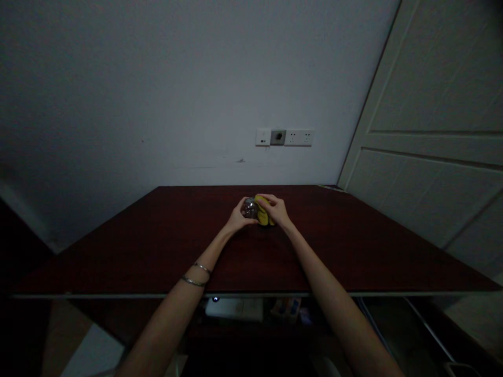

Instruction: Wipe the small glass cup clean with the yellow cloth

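The left hand [238,219] closes around a clear round glass jar [249,208], the right hand [276,209] clasps a folded yellow cloth [264,220] against it, over the middle of the dark red wooden table [118,251]; a loose hold could let the smooth glass slip.

A plain white wall [157,94] fills the view, and a row of white socket panels [285,137] with one dark grey unit is mounted on it above a dark red wooden tabletop [157,246]. A tall panelled white door [428,120] is seen at the right. The room is dimly lit, and a pale floor [94,351] is glimpsed below the table's front edge at the lower left.
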Action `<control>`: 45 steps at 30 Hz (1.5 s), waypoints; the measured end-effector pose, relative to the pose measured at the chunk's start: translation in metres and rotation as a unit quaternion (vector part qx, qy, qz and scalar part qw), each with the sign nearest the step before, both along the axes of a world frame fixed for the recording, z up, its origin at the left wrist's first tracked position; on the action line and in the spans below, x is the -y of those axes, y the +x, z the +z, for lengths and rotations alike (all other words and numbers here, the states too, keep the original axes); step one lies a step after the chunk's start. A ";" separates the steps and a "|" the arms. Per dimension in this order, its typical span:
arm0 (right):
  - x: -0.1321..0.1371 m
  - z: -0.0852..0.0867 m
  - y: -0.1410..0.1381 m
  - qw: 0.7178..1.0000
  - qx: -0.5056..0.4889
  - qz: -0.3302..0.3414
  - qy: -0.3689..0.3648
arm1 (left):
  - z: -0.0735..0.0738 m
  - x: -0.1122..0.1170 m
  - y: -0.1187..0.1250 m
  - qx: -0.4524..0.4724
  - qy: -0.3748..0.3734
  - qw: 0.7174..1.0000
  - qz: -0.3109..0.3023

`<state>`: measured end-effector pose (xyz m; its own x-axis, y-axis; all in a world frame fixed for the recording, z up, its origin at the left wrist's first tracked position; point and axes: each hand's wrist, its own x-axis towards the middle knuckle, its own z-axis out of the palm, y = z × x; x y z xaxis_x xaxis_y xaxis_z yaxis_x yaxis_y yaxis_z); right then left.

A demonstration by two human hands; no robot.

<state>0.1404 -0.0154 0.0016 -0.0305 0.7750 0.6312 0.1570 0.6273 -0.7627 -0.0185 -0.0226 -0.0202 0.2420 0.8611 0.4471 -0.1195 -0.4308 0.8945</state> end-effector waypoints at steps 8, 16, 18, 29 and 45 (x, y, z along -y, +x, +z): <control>0.010 0.007 0.001 0.997 0.035 0.040 0.050 | 0.002 0.002 0.001 -0.010 0.019 0.999 0.024; 0.005 0.001 -0.001 0.999 0.025 -0.020 0.028 | -0.004 -0.002 -0.001 -0.049 0.038 0.998 0.021; 0.007 0.002 -0.002 0.999 0.037 -0.010 0.037 | -0.006 -0.003 -0.002 -0.062 0.038 0.997 0.034; 0.014 0.003 -0.008 0.992 0.075 -0.061 0.081 | -0.010 -0.006 -0.003 -0.103 0.049 0.991 0.073; 0.024 0.004 -0.014 0.972 0.147 -0.148 0.108 | -0.008 -0.003 -0.003 -0.151 0.062 0.980 0.117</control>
<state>0.1262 -0.0393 0.0054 -0.0301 0.6273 0.7782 0.5452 0.6628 -0.5132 -0.0214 -0.0201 -0.0280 0.1815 0.8529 0.4895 0.2574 -0.5216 0.8135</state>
